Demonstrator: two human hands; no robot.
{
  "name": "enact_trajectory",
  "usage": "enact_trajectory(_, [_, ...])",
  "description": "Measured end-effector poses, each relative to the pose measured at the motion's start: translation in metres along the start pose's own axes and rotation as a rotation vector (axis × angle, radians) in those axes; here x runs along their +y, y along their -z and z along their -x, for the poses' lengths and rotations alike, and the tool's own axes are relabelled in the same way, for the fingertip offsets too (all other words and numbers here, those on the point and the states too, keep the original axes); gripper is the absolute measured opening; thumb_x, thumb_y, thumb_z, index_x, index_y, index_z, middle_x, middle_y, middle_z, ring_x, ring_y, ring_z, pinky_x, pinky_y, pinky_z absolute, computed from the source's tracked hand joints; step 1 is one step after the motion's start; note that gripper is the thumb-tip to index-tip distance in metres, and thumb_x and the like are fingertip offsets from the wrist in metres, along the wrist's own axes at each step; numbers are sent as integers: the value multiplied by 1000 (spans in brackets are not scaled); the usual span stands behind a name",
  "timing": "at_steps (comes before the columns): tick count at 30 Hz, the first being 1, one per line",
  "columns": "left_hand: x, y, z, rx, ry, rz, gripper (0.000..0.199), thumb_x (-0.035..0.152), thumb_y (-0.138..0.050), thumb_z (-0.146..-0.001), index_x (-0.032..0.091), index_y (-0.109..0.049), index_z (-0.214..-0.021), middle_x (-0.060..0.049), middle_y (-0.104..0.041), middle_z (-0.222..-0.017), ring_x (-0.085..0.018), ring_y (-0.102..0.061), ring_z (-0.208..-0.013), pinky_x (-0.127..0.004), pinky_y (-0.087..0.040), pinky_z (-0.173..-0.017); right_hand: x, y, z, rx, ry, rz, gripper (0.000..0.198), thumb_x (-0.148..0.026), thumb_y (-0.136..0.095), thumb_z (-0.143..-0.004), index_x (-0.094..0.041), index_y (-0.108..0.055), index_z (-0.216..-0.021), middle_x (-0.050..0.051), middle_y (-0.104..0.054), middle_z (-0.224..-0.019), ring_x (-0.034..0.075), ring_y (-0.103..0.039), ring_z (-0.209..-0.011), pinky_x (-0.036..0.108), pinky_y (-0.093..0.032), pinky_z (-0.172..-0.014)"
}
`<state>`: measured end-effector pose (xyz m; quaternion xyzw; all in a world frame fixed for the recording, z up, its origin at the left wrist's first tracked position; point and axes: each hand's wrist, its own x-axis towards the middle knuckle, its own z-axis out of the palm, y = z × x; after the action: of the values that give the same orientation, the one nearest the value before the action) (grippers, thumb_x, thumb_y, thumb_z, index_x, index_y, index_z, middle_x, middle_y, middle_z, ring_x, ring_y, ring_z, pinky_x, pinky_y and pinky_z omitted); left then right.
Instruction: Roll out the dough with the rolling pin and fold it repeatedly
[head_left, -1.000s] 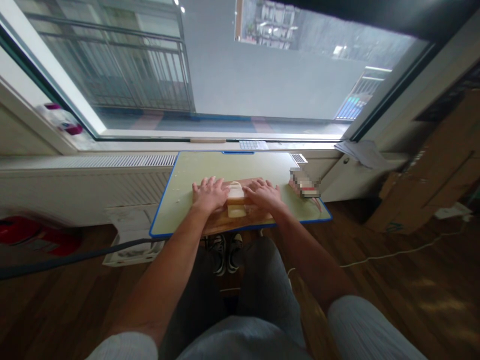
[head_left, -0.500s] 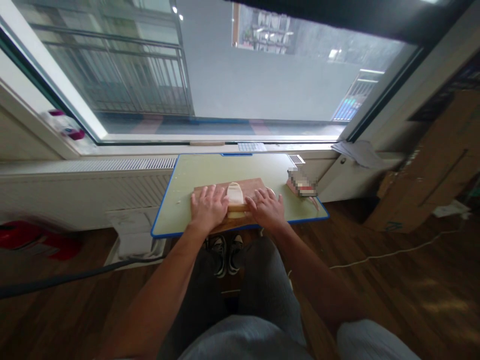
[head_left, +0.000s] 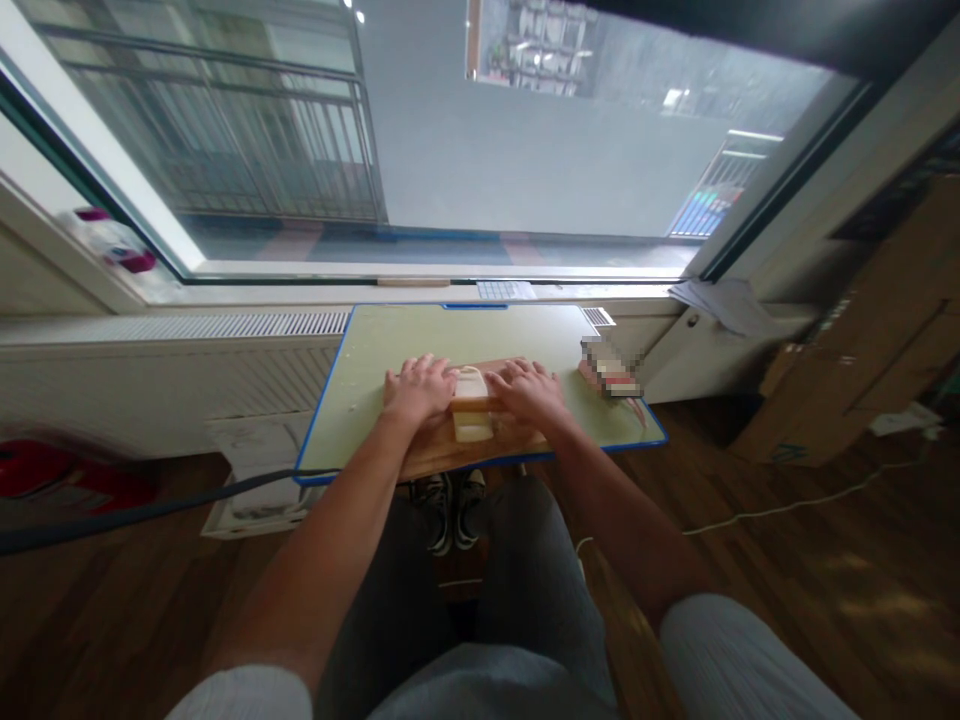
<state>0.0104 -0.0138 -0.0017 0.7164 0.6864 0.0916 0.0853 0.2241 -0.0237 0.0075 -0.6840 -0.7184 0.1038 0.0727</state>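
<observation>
Lying btwn L hand [head_left: 420,388] & R hand [head_left: 529,390], flat atop rolling pin [head_left: 472,405]: dough [head_left: 471,384].

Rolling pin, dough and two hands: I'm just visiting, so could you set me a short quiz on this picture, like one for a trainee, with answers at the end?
1. What lies crosswise on the dough strip?
a) a knife
b) a rolling pin
c) a spoon

2. True or false: a wooden board lies between the dough strip and the pale green tabletop.

3. Which of the person's hands is nearer the purple-capped bottle by the window?

Key:
1. b
2. True
3. The left hand
</observation>
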Motion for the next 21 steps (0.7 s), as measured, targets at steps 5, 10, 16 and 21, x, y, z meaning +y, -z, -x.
enact_trajectory(5, [-1,-1,-16,-8,7,13,62,58,-30,-106,33,-65,-150,-12,-53,-169,-39,-50,-151,-72,-36,-122,2,-1,-21,25,-13,-43,77,-73,-34,-106,-22,-57,-159,11,-51,-170,38,-39,-157,62,-30,-128])
enact_trajectory(10, [1,0,-8,15,7,-5,60,57,-30,-107,33,-66,-150,-12,-53,-168,-39,-48,-153,-72,-35,-123,3,-5,-14,24,-16,-29,75,-66,-34,-107,-20,-53,-162,11,-47,-172,37,-37,-158,61,-28,-129])
enact_trajectory(16, [5,-3,21,72,-19,-49,57,52,-34,-107,33,-63,-153,-11,-52,-170,-37,-46,-155,-69,-33,-124,2,-8,15,20,-22,16,71,-60,-33,-109,-21,-48,-167,9,-40,-176,38,-32,-163,65,-26,-130])
enact_trajectory(21, [9,-3,51,152,-42,-51,55,50,-36,-108,30,-66,-149,-12,-55,-167,-39,-47,-154,-68,-32,-125,2,-13,41,86,-4,47,63,-56,-35,-112,-25,-52,-165,9,-45,-174,38,-35,-163,68,-27,-130])
